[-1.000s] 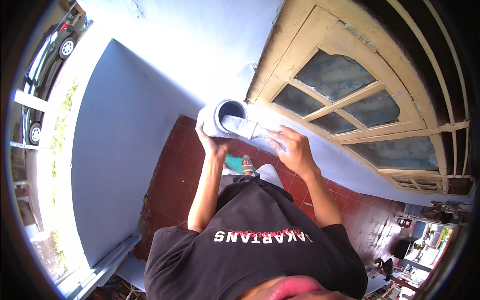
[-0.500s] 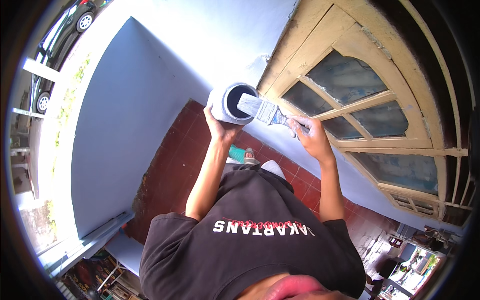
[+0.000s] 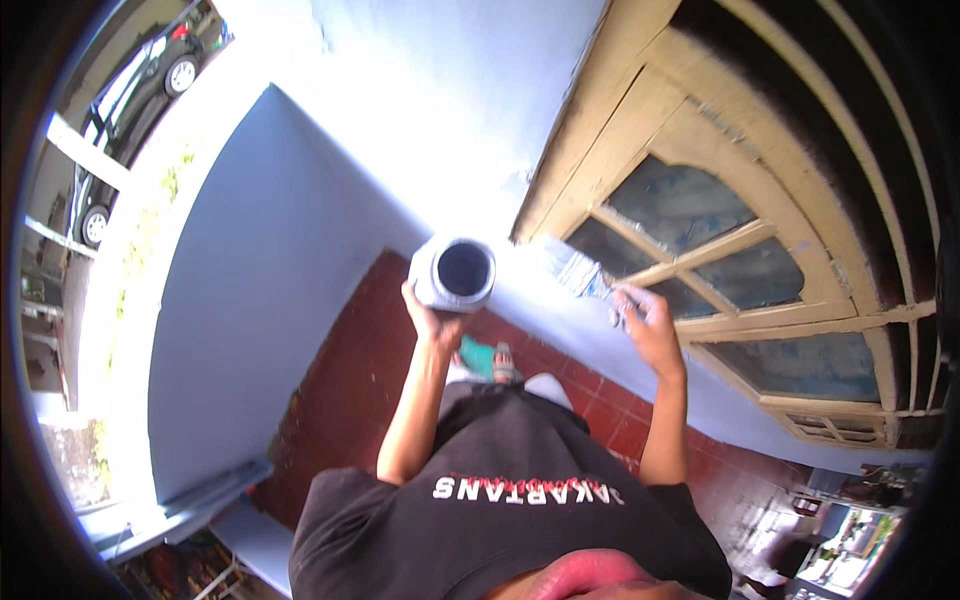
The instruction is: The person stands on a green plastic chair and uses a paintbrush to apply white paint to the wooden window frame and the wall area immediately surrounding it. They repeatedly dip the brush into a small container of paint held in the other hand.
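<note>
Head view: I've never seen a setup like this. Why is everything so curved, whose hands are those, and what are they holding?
There is no machine arm here, just a person using two bare hands. The camera sits on their head and looks down through a very wide lens, which bends straight edges; that's why their dark shirt fills the bottom. The left hand holds a pale, round pot, its dark mouth showing. I can't tell what's inside. The right hand grips a paintbrush, held apart from the pot. No tabletop shows near the hands; below is a red tiled floor, and to the right a cream wooden window frame.
</note>
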{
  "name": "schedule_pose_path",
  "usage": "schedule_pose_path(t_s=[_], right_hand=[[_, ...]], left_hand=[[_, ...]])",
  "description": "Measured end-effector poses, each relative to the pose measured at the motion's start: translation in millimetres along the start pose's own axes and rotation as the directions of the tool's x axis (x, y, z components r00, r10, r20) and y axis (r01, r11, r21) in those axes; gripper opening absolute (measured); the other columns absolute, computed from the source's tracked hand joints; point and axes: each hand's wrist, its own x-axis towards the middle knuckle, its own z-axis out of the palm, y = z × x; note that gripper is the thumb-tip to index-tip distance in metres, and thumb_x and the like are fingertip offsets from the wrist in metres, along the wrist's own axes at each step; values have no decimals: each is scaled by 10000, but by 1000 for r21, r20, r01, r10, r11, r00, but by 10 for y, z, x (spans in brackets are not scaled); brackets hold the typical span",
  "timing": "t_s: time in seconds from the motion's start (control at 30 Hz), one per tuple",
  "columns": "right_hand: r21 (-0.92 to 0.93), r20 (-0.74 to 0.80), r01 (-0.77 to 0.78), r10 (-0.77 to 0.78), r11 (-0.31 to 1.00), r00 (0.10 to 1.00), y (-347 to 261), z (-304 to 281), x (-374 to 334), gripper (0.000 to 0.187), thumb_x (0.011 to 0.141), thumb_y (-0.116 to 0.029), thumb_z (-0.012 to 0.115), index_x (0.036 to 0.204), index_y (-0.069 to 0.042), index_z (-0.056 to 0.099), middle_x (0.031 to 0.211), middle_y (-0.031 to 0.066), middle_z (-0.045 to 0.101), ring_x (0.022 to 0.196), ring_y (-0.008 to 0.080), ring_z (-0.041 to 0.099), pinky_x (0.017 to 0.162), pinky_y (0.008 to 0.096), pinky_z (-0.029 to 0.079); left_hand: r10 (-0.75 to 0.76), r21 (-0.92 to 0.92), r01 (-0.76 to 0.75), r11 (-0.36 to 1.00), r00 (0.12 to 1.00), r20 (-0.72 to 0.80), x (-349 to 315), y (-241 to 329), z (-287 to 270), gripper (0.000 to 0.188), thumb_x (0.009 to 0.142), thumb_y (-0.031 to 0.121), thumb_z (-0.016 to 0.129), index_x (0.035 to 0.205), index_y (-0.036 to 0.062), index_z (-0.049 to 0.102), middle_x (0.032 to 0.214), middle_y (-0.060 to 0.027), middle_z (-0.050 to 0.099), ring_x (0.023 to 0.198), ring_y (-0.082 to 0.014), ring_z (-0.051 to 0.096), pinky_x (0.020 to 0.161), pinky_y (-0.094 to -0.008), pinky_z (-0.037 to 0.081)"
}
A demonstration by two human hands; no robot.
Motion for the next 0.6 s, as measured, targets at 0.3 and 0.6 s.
schedule_pose_path(t_s=[0.3,0.6], right_hand=[[-184,-436,593,-606,784,665,-960,146,409,308,1007,-121,657,1265,46,650,950,145,725,814,139,657,752,287,525],[-572,-507,736,-861,362,29,-2426,-444,1163,327,999,-78,651,1302,43,659,1082,226,754,964,275,766,809,336,578]], left_hand=[[-34,64,34,997,999,5,-149,8,2,599,883,581,469,1234,132,656,1264,-86,645,1142,-306,618,949,-525,522],[23,148,-25,989,1000,15,-272,-3,-159,570,891,594,447,1199,163,657,1254,-86,634,1129,-330,593,929,-582,499]])
